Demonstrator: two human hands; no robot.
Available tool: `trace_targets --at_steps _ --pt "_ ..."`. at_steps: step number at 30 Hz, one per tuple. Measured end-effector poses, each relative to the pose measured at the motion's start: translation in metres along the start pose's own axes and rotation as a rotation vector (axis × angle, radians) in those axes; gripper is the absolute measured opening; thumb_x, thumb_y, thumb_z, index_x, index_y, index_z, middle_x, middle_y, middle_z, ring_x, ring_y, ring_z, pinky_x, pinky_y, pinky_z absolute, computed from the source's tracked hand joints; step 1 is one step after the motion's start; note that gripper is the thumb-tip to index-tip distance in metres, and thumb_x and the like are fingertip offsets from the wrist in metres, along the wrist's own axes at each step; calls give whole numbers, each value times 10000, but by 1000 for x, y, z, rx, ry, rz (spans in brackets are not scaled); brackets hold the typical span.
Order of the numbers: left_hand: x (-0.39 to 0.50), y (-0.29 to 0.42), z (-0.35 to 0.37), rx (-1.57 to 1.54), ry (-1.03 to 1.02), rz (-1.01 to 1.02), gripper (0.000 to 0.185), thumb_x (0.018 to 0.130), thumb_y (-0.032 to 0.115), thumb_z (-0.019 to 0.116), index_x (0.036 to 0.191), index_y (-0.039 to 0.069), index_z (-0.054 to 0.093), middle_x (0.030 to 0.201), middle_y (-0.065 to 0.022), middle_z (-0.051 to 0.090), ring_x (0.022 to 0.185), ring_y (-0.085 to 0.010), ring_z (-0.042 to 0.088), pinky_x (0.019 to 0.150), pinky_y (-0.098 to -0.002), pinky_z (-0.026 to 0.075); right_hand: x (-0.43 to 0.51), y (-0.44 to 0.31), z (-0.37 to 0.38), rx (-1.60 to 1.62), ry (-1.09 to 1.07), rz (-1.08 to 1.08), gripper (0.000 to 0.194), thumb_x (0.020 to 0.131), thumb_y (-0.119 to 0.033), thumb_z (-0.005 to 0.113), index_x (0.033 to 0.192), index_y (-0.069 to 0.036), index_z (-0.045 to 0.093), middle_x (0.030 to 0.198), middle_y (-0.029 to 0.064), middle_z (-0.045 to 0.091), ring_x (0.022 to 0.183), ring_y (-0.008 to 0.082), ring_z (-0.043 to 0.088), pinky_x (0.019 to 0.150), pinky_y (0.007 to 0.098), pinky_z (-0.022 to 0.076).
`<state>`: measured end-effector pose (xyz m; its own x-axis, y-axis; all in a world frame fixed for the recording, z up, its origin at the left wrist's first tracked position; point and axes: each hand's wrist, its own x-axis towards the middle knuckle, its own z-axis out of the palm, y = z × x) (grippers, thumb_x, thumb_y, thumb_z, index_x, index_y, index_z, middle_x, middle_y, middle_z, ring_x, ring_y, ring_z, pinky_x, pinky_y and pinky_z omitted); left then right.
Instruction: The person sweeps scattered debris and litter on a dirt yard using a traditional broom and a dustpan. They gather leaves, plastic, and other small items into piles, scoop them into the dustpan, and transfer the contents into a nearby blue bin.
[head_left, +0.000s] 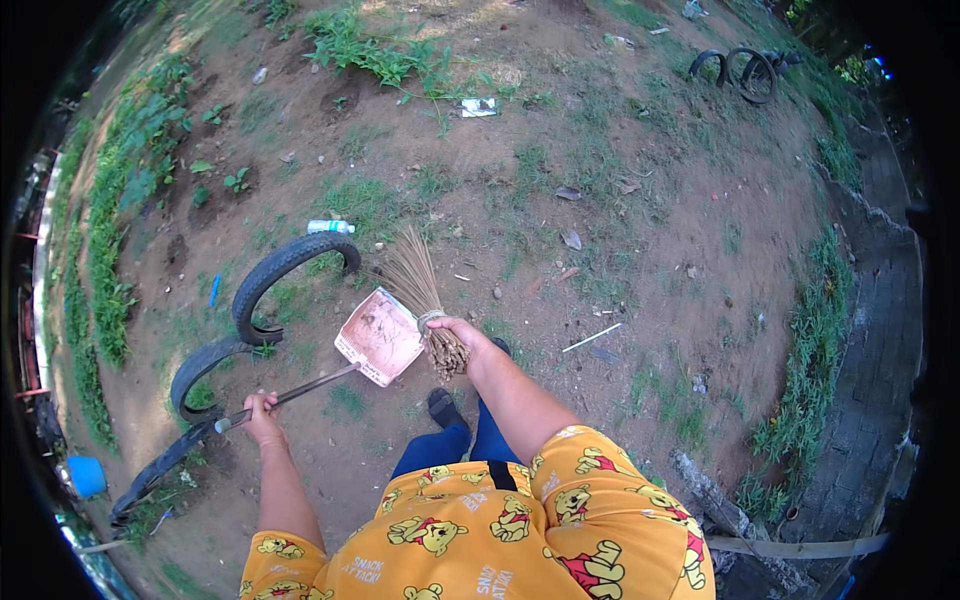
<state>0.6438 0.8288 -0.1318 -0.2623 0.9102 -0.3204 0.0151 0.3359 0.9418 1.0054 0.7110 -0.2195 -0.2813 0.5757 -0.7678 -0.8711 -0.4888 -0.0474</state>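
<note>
My left hand (264, 417) grips the long handle (311, 381) of a dustpan near its pale end cap. The pink dustpan (382, 336) is at the other end, with bits of debris and dirt stains in its pan and writing along its rear edge. In my right hand (459, 334) is a stick broom (414, 274), a bundle of thin dry ribs bound with a tie. I hold it around the bound part, thick ends towards me, bristles fanned out beyond the dustpan's right side. The broom's lower part overlaps the pan's right edge in view.
Cut tire pieces (259, 289) arch out of the soil at left, beside a plastic bottle (330, 226). A white stick (592, 337) and dry leaves (571, 240) lie to the right. More tires (752, 76) stand far right; a blue bucket (86, 476) is lower left.
</note>
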Motion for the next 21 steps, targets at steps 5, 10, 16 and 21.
trace_targets --at_steps 5,10,16,21 --pt "0 -9 41 -26 36 -17 214 781 102 539 612 98 408 650 -37 500 736 -169 558 669 -309 453 -43 -63 -79 227 213 -257 209 751 -244 563 813 -46 541 657 114 598 556 260 590 524 398 510" --pt "-13 -2 88 -48 62 -16 216 787 114 547 616 99 415 641 -34 501 730 -169 561 677 -326 451 -107 -60 -25 165 248 -267 235 772 -222 551 887 -21 512 696 140 599 584 279 609 531 441 523" --pt "-10 -7 120 -69 88 7 222 777 104 531 612 104 383 660 -36 496 784 -185 555 755 -431 433 -44 -46 56 43 14 -106 251 777 -218 559 940 -33 517 728 124 606 607 248 615 541 400 532" --pt "1 -16 146 -124 72 4 223 774 100 530 607 105 383 652 -36 490 743 -181 544 740 -389 441 39 -126 21 13 10 -55 212 729 -216 589 886 -74 575 748 98 633 654 251 615 614 389 519"
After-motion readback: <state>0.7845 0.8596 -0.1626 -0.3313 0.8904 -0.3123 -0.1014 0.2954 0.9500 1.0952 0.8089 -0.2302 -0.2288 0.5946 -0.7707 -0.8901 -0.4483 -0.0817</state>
